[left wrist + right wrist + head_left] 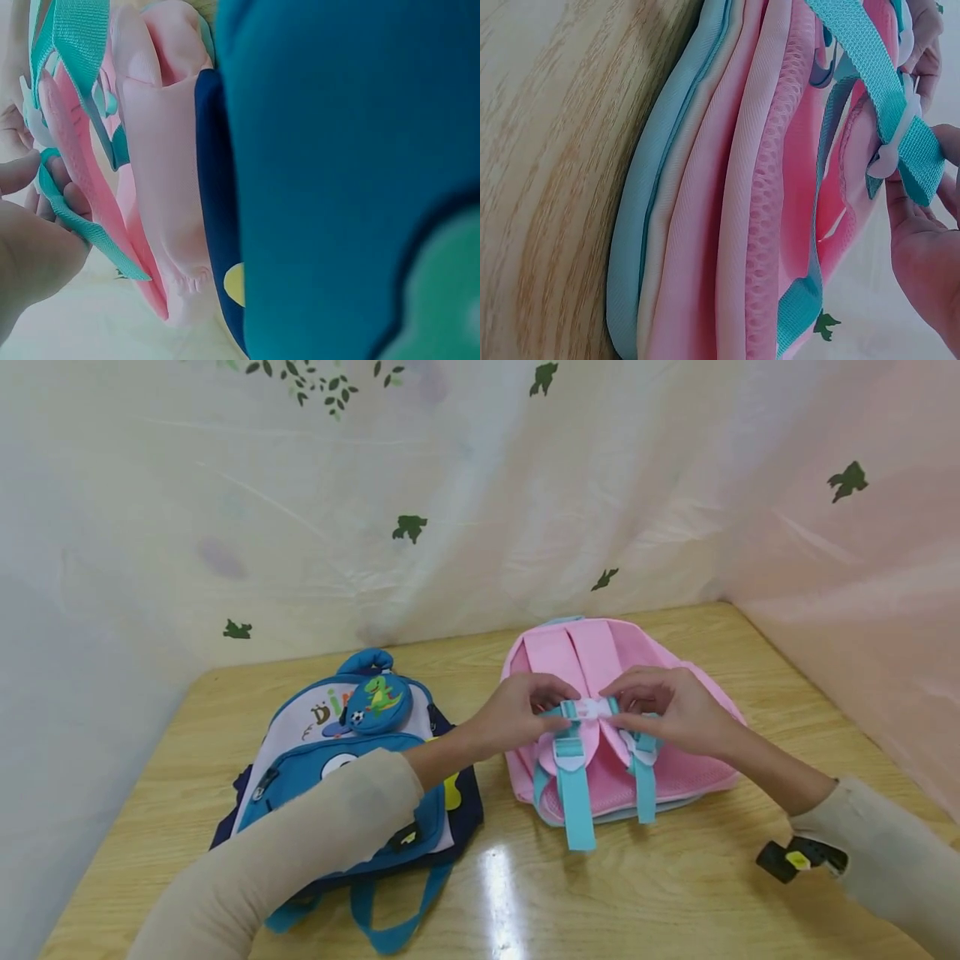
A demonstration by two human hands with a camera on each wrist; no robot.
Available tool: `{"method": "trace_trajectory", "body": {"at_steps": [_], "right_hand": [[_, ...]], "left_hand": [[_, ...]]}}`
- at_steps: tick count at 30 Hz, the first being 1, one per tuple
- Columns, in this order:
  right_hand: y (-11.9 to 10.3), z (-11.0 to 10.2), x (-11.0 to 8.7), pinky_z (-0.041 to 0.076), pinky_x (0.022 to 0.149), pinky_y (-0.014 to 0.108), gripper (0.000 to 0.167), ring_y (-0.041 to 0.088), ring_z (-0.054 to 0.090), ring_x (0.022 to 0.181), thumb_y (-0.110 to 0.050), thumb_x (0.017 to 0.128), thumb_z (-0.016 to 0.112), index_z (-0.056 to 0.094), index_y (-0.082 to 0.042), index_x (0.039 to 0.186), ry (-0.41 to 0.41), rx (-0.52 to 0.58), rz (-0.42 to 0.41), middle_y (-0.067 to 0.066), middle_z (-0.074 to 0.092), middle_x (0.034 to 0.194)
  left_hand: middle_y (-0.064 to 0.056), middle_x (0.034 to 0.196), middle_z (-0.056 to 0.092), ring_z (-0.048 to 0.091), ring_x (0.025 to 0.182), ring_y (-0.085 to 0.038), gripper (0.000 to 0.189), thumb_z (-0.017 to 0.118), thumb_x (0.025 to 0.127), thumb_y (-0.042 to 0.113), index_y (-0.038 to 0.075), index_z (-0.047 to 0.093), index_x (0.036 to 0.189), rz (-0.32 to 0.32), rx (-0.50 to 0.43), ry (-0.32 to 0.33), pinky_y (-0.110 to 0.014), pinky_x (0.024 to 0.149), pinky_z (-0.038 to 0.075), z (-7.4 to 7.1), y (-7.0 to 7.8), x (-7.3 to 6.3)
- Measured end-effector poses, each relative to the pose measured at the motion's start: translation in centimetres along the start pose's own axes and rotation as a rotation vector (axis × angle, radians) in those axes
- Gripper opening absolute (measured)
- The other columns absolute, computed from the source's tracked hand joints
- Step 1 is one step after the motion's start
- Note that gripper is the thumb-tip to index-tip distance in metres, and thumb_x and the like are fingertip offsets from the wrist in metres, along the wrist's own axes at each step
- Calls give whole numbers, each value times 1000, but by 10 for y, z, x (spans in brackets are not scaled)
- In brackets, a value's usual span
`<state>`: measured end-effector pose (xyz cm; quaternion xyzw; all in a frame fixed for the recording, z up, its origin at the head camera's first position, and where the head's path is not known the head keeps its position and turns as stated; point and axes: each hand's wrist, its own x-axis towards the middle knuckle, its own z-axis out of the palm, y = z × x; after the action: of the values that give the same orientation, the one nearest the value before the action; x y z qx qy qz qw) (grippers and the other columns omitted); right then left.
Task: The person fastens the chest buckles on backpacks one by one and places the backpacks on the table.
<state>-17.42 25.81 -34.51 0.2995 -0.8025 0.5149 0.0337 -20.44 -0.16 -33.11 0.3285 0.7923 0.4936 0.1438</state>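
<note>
Right, on my head feed I have the pink backpack [645, 647] lying on the right half of the wooden counter [675, 877], back panel and shoulder straps facing up. My left grip [517, 714] is there at the straps, thumb and fingers pinching one side of the turquoise chest strap [570, 711]. And my right grip [682, 706] is opposite, thumb and fingers pinching the other side. Between the two sits the pale buckle [592, 708], raised in front of the shoulder straps; I cannot tell whether its halves are fully clicked together.

Below it, two turquoise strap tails [579, 814] hang toward the near edge, the left one longer. The left wrist feed shows me fingers against the webbing; the right wrist feed gives me the layered side of the pack along the wood grain.

Over to the left lies the blue backpack [300, 777], front up, partly covered by my left sleeve [315, 827], with a round dinosaur pouch [382, 703] near its top handle. At the right sleeve [885, 852] I see a black band [776, 862] with a yellow patch. Behind everything, a pale sheet [480, 485] printed with leaves.
</note>
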Motion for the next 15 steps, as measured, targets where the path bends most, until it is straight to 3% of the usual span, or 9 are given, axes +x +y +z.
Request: {"method": "trace_trajectory", "body": {"at_steps": [8,15], "right_hand": [[-4,0,-2,58,75,19,27,11,69,83,17,86,73,70,11,111,39,38,39,0,73,96],[-6,0,-3,58,74,19,24,11,70,83,15,87,73,70,11,111,54,37,62,1,73,95]], "left_hand": [[-17,111,72,67,100,-21,27,74,93,-1,-5,68,119,-14,-84,31,-21,87,53,3,-2,0],[-15,107,70,63,94,-20,26,75,93,1,-4,69,119,-9,-75,59,-21,84,52,4,-4,0]]}}
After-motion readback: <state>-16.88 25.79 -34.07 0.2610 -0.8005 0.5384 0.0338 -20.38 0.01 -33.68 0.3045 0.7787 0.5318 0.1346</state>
